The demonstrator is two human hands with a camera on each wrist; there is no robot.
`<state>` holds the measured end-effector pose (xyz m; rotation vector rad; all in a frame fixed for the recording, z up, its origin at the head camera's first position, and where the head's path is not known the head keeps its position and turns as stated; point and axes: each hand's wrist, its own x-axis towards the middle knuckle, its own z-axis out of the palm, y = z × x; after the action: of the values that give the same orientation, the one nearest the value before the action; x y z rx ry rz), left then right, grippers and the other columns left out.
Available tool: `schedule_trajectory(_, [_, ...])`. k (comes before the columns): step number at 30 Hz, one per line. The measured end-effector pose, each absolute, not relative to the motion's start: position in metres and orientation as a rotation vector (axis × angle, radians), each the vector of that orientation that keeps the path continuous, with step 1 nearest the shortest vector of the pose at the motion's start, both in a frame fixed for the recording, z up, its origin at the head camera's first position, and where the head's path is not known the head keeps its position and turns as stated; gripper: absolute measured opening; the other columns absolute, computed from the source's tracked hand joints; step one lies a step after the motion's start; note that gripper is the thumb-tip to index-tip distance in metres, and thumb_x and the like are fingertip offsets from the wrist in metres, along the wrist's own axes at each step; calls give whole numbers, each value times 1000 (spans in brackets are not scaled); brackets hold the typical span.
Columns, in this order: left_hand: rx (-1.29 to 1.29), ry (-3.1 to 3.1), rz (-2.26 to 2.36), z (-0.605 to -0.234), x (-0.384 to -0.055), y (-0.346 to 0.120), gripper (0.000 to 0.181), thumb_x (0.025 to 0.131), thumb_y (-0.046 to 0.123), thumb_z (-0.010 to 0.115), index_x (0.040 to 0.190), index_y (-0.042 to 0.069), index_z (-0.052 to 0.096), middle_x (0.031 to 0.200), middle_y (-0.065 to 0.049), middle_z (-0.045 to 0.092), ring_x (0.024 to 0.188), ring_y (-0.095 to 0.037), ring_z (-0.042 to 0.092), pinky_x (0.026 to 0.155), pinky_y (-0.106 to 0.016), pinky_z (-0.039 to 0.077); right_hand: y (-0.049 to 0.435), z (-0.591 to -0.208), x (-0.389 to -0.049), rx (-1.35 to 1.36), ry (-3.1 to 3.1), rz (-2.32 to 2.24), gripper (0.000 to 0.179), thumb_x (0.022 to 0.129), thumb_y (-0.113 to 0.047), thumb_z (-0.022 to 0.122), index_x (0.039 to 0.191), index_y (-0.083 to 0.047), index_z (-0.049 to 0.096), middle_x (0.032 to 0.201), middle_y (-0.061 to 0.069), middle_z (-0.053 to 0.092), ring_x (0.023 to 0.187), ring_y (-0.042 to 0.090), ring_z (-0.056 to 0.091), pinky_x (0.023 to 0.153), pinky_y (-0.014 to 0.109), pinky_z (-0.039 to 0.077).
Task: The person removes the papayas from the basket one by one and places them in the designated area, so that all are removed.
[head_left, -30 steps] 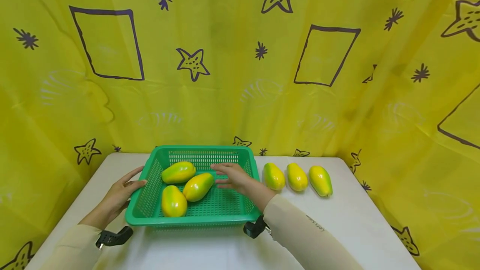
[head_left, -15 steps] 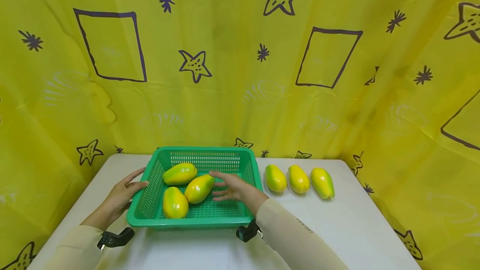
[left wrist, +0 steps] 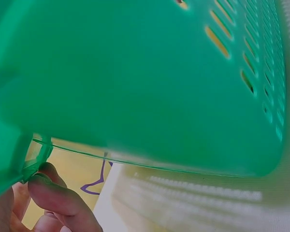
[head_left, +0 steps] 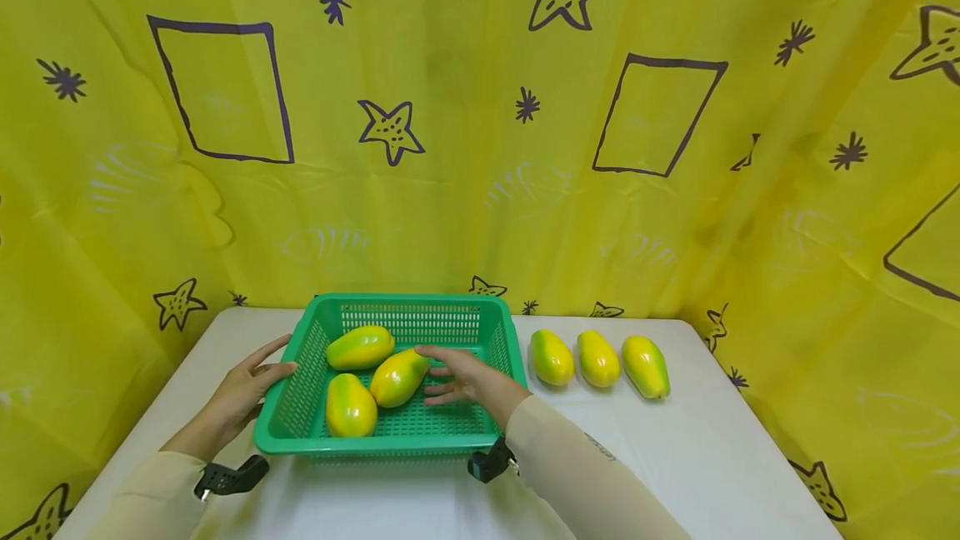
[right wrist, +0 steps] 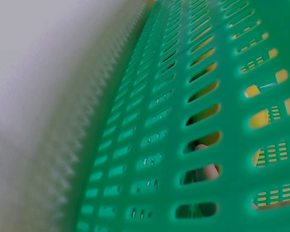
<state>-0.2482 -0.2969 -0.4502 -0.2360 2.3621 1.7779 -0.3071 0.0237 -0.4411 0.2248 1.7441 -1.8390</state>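
A green plastic basket (head_left: 390,443) with slotted walls sits on the white table. My left hand (head_left: 238,394) grips its left rim, thumb on top; in the left wrist view, curled fingers (left wrist: 63,198) reach under that rim. Inside lie three yellow-green papayas: one at the back left (head_left: 360,347), one at the front left (head_left: 351,407) and a middle papaya (head_left: 397,379). My right hand (head_left: 467,377) reaches over the right side into the basket with fingers spread. Its index finger overlaps the tip of the middle papaya; whether they touch, I cannot tell. The right wrist view shows mostly basket wall (right wrist: 183,121).
Right of the basket, three more papayas stand in a row on the table: a near one (head_left: 552,357), a middle one (head_left: 598,359) and a far-right one (head_left: 646,367). A yellow patterned curtain (head_left: 465,215) hangs behind and beside the table (head_left: 675,457).
My right hand has moved slightly left and toward me inside the basket, its index finger now over the middle papaya's tip. The left hand keeps its grip on the rim.
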Motion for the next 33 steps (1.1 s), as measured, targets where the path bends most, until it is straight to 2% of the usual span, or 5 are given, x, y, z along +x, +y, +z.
schedule_trajectory(9, [-244,2354,1786,-451,-247,-298,78,99,37,58,159,14,15,135,-26,52,93,-14,65,80,-36,58,22,-433,-307,243,1718,-1770,87,89,-36,71,148,10,26,145,37,34,119,55,51,90,53,53])
schedule_trajectory(17, [-235,2364,1777,-451,-248,-298,78,99,38,58,159,15,15,136,-27,51,96,-15,64,81,-38,57,34,-424,-308,247,1687,-1745,85,92,-35,68,149,9,24,147,37,33,124,55,47,94,55,50])
schedule_trajectory(33, [-236,2331,1809,-448,-247,-297,78,99,37,59,159,15,15,126,-16,60,91,-12,65,79,-35,58,31,-408,-324,292,1699,-1704,88,91,-36,69,151,8,22,150,35,31,129,55,43,97,56,48])
